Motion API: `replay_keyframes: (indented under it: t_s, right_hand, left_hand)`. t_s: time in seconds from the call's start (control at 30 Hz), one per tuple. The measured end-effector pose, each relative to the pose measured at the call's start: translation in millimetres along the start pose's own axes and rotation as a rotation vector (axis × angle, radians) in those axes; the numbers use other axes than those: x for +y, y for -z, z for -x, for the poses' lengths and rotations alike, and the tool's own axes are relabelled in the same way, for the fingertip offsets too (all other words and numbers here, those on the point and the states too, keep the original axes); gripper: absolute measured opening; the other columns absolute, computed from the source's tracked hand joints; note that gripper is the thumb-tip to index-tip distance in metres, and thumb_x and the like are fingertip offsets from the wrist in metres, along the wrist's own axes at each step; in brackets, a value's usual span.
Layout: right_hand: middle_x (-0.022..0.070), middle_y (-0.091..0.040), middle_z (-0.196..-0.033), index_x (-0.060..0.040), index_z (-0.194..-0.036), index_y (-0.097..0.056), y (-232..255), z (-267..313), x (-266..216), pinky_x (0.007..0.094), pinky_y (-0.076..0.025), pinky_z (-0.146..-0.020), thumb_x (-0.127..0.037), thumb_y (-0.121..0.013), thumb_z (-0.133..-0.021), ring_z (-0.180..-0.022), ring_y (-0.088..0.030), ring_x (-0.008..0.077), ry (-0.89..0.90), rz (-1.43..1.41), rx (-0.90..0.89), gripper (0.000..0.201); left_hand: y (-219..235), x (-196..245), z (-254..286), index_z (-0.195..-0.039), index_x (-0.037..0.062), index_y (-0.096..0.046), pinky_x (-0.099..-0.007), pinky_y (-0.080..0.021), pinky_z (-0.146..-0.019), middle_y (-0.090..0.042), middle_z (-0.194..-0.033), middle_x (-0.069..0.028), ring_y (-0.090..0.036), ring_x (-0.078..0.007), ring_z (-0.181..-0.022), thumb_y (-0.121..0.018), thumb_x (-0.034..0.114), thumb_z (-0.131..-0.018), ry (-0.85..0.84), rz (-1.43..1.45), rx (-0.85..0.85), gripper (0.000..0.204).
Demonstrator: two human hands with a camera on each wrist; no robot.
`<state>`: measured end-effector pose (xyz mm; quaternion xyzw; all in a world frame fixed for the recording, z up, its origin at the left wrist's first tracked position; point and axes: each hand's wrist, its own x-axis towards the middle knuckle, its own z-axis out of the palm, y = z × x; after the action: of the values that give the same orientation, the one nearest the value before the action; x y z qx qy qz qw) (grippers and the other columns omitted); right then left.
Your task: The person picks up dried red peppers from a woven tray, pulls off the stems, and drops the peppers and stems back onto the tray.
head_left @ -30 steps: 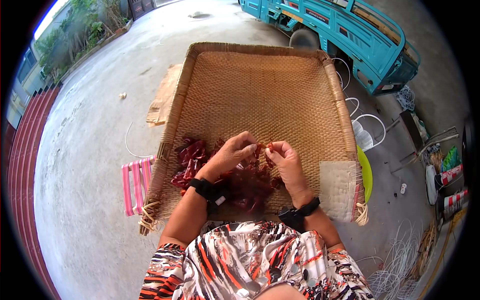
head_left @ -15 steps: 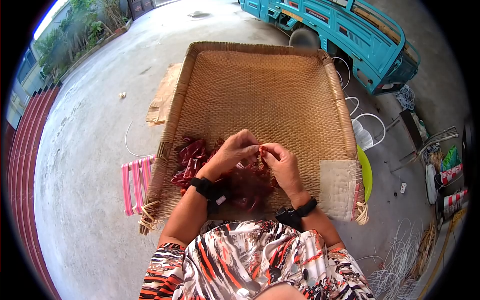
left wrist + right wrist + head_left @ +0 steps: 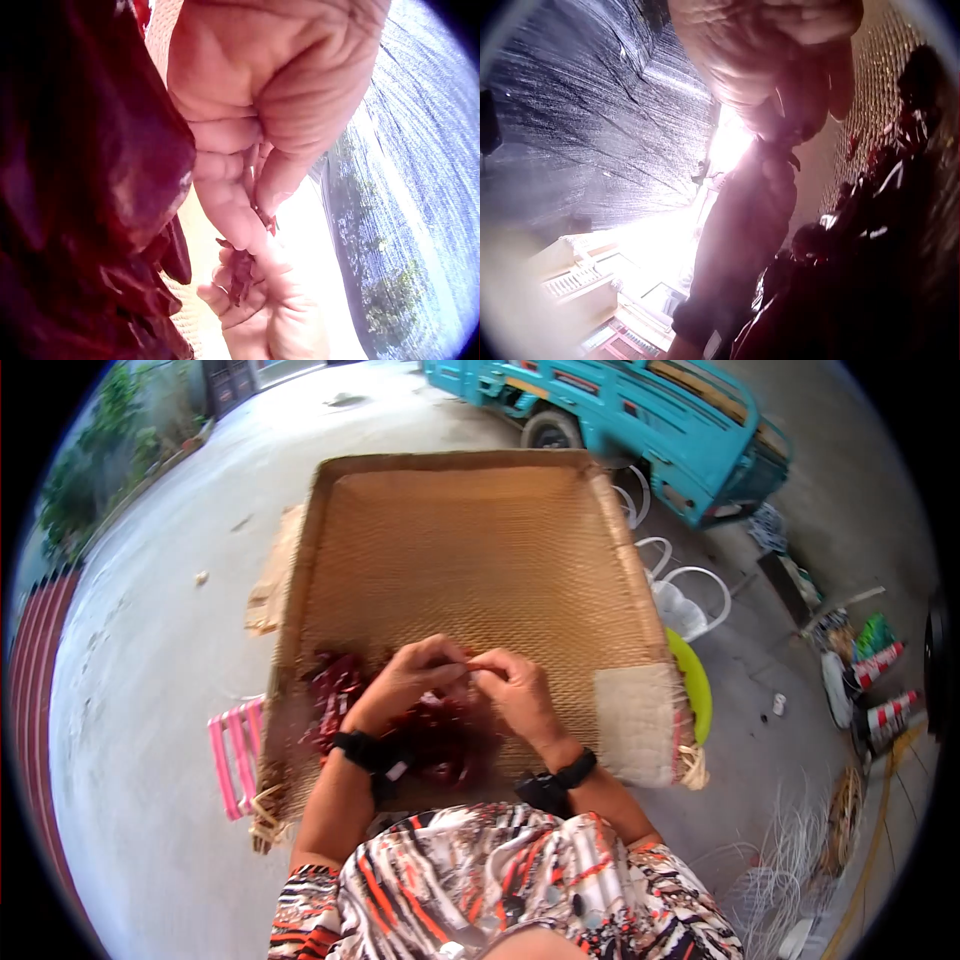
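Over the near part of a large woven tray [image 3: 460, 550], my two hands meet fingertip to fingertip. The left hand [image 3: 412, 672] pinches one end of a small dried red chili [image 3: 482, 666] between thumb and forefinger. My right hand [image 3: 522, 698] pinches its other end. The left wrist view shows a shrivelled dark red chili piece [image 3: 241, 276] against the right hand's fingers [image 3: 217, 298]. A heap of glossy dried chilies [image 3: 112, 172] lies close below the left hand; my forearms partly hide it in the head view.
Left of the tray stands a pink-striped stool [image 3: 238, 755], with a brown flat sheet [image 3: 272, 585] farther up. To the right are a yellow-green basin [image 3: 692, 685], a white bucket [image 3: 680, 610] and tangled white strands [image 3: 785, 885]. A teal cargo vehicle [image 3: 640, 425] is parked beyond.
My hands, slightly apart with red bits at the fingertips a second ago, have come together, and a chili now stretches between them. The head view has shifted, moving tray and vehicle leftward.
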<state>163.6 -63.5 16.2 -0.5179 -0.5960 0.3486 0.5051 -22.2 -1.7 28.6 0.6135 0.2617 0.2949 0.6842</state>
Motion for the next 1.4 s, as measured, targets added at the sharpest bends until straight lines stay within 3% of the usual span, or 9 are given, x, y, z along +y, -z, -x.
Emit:
replay_keyframes:
  t_s: [0.2,0.33,0.53,0.63,0.77,0.87,1.0,1.1,1.4]
  right_hand:
    - [0.0056,-0.072,-0.083,-0.0074,-0.095,-0.071,50,-1,-29,0.0277,-0.051,-0.066,-0.007,-0.064,-0.085,-0.074,-0.067,0.0157,-0.008,0.142,0.177,0.012]
    - [-0.0003,-0.073,-0.085,-0.0117,-0.094,-0.072,112,0,-46,0.0225,-0.047,-0.062,-0.01,-0.065,-0.089,-0.072,-0.064,0.0076,-0.049,0.159,0.605,0.008]
    - [0.0067,-0.07,-0.096,-0.0109,-0.104,-0.065,217,16,3,0.0362,-0.05,-0.077,-0.02,-0.06,-0.089,-0.091,-0.066,0.0267,-0.185,0.818,0.819,0.019]
    - [0.0117,-0.066,-0.107,-0.0104,-0.113,-0.061,220,25,15,0.042,-0.048,-0.084,-0.023,-0.06,-0.087,-0.103,-0.06,0.0333,-0.368,1.149,0.766,0.029]
    - [0.0153,-0.063,-0.108,-0.0064,-0.114,-0.059,198,22,13,0.0436,-0.047,-0.086,-0.023,-0.062,-0.086,-0.102,-0.059,0.0349,-0.164,1.039,0.634,0.033]
    - [0.0154,-0.065,-0.103,-0.0058,-0.112,-0.061,157,11,-8,0.0423,-0.049,-0.083,-0.023,-0.064,-0.085,-0.095,-0.062,0.0336,-0.17,0.671,0.378,0.032]
    - [0.0126,-0.066,-0.098,-0.0076,-0.105,-0.063,92,14,-29,0.0402,-0.049,-0.081,-0.019,-0.066,-0.081,-0.092,-0.064,0.0306,-0.09,0.68,-0.274,0.026]
    - [0.013,-0.065,-0.097,-0.0071,-0.101,-0.063,63,20,-17,0.0408,-0.049,-0.081,-0.016,-0.065,-0.079,-0.094,-0.063,0.0311,0.013,0.745,-0.462,0.023]
    - [0.0124,-0.062,-0.094,-0.0025,-0.103,-0.061,46,19,-2,0.0347,-0.05,-0.079,-0.006,-0.064,-0.083,-0.089,-0.063,0.0234,-0.158,0.261,-0.323,0.021]
  left_hand:
    - [0,-4,-4,-0.098,0.0033,-0.06,-0.024,-0.05,-0.079,-0.065,-0.091,-0.0023,-0.06,-0.0093,-0.085,-0.064,0.009,-0.092,0.004,-0.082,-0.038,0.009]
    - [5,-13,-5,-0.098,0.0031,-0.06,-0.0239,-0.049,-0.079,-0.063,-0.092,-0.0009,-0.059,-0.0087,-0.086,-0.062,0.009,-0.093,0.0,-0.123,0.024,0.008]
    - [6,-15,-6,-0.094,0.0014,-0.061,-0.0233,-0.047,-0.074,-0.061,-0.085,-0.0006,-0.056,-0.0078,-0.082,-0.063,0.007,-0.089,0.044,-0.175,0.085,0.008]
    - [6,-16,-6,-0.094,0.0006,-0.061,-0.0251,-0.047,-0.074,-0.061,-0.084,-0.0018,-0.056,-0.01,-0.08,-0.063,0.008,-0.088,0.076,-0.244,0.068,0.01]
    - [10,-20,-5,-0.1,0.0004,-0.062,-0.0273,-0.047,-0.076,-0.062,-0.089,-0.0042,-0.058,-0.0114,-0.085,-0.066,0.01,-0.086,-0.034,-0.541,0.081,0.017]
    - [12,-22,-4,-0.1,-0.0001,-0.062,-0.0279,-0.048,-0.077,-0.063,-0.09,-0.0051,-0.058,-0.0123,-0.086,-0.067,0.009,-0.084,-0.036,-0.552,0.093,0.02]
    - [15,-31,-5,-0.101,0.0002,-0.062,-0.0293,-0.05,-0.078,-0.065,-0.092,-0.0076,-0.062,-0.0152,-0.087,-0.067,0.008,-0.083,-0.027,-0.6,-0.006,0.02]
    - [17,-31,-5,-0.1,0.0005,-0.062,-0.0306,-0.05,-0.078,-0.066,-0.092,-0.0088,-0.062,-0.0173,-0.087,-0.066,0.01,-0.084,-0.064,-0.601,-0.002,0.019]
    - [16,-25,-3,-0.101,0.001,-0.062,-0.0322,-0.049,-0.079,-0.066,-0.092,-0.0111,-0.062,-0.0203,-0.088,-0.065,0.013,-0.087,-0.078,-0.67,0.002,0.019]
